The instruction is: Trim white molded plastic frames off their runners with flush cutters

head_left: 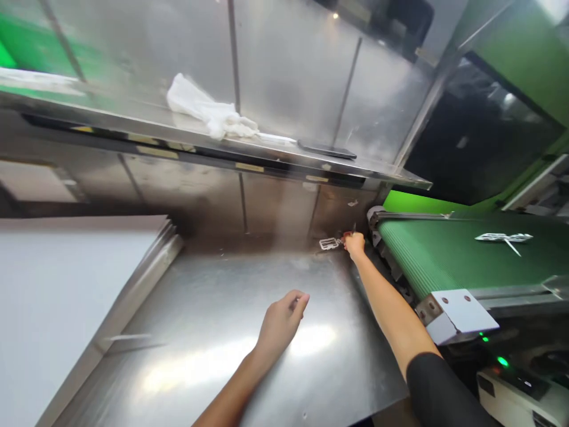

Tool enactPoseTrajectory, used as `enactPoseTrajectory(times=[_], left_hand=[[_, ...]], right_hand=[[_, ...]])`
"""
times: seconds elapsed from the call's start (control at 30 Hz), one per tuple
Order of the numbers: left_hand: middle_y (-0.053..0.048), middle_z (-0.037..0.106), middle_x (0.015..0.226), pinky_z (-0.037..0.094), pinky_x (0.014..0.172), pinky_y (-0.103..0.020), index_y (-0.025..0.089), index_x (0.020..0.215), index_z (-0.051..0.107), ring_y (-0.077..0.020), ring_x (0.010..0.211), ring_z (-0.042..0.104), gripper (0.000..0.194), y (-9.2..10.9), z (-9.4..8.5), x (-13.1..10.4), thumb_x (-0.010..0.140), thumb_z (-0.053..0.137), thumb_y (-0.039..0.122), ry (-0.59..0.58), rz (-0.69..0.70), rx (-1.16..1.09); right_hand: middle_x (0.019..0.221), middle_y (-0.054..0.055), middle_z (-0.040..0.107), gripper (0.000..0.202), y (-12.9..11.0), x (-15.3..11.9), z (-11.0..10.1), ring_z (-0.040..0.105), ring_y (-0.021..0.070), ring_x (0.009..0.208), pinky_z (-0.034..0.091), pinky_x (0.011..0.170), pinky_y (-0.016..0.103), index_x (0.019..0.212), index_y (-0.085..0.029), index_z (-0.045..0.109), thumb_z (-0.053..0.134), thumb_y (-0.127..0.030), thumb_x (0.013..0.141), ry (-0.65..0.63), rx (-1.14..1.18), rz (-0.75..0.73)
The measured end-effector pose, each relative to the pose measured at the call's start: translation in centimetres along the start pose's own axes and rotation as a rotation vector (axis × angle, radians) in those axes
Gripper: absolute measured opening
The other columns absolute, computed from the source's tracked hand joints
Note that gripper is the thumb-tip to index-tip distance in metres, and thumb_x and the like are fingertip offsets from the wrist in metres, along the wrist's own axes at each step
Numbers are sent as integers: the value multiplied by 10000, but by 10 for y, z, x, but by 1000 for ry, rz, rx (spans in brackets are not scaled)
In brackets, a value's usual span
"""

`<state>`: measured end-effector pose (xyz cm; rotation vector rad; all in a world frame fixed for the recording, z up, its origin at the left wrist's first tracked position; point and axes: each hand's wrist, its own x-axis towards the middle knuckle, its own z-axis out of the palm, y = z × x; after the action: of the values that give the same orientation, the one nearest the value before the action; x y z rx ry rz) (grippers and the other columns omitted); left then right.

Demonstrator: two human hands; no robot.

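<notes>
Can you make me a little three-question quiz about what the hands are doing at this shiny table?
1. True or false: the right hand reaches to the far corner of the steel table, next to a small white plastic part.
2. What lies on the green conveyor belt? A) a white plastic part B) a cloth C) a phone
3. Fill in: the white cloth lies on the ____ above the table.

Key
1. True
2. A
3. shelf; the left hand hovers over the table, holding nothing that shows.
</notes>
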<state>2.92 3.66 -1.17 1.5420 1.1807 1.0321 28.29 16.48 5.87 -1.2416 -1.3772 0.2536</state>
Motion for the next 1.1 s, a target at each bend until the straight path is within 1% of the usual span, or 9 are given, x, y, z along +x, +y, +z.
enactPoseTrajectory(times=[0.1,0.2,0.27,0.33,0.4,0.57,0.77,0.9,1.1], left_hand=[[-30,694,764,433,648,-295,191,1020,705,-188,628,596,545,2,-4,6,1046,563,716,54,-72,-146],[-52,753,868,393,524,-264,154,1274,655,-131,509,536,706,6,-8,9,1073,470,805,62,-124,-301],[-70,775,889,374,483,-248,143,1369,626,-124,490,549,793,8,-10,9,1062,452,853,46,-143,-381],[-64,758,820,357,459,-236,129,1318,658,-118,472,538,813,10,-14,9,1033,498,874,32,-166,-429],[-41,714,726,338,447,-222,123,1193,697,-106,457,508,782,11,-19,9,998,571,870,49,-196,-467],[-4,652,613,261,407,-186,147,1011,701,-88,426,450,627,16,-39,10,908,758,763,205,-272,-674],[0,660,646,327,384,-169,140,903,707,-94,437,532,504,26,-49,6,857,834,625,350,-302,-743],[-24,727,747,356,371,-170,127,922,728,-83,417,546,495,27,-48,5,837,839,601,370,-355,-678],[31,607,576,352,356,-170,132,906,735,-96,386,520,505,28,-47,6,810,840,616,375,-389,-652]], right_hand=[[848,-10,649,421,-6,-17,-1,603,120,619,561,597,225,1022,-133,717,725,-509,1212,-103,-15,61],[811,3,683,460,-21,-61,-7,628,152,638,570,639,269,1006,-142,760,786,-578,1151,-187,-10,57],[860,44,738,453,-32,-95,-15,674,187,725,589,738,317,1009,-155,813,807,-595,1114,-210,8,39],[909,71,775,421,-41,-122,-23,694,209,765,586,788,343,1026,-169,854,843,-586,1077,-235,45,34],[902,76,777,399,-44,-135,-30,688,209,740,566,749,335,1088,-169,872,876,-567,1056,-226,94,47],[773,14,657,358,-33,-127,-42,620,176,675,514,657,299,1206,-153,806,806,-507,1150,-46,264,149],[858,44,673,513,-35,-120,-49,596,184,633,544,565,325,1376,-232,807,832,-667,1104,-252,550,379],[793,18,657,387,-51,-124,-53,604,155,615,588,585,298,1407,-329,834,878,-572,1109,-324,755,455],[778,35,683,317,-57,-124,-54,614,151,608,608,580,291,1323,-326,876,922,-532,1086,-328,758,472]])
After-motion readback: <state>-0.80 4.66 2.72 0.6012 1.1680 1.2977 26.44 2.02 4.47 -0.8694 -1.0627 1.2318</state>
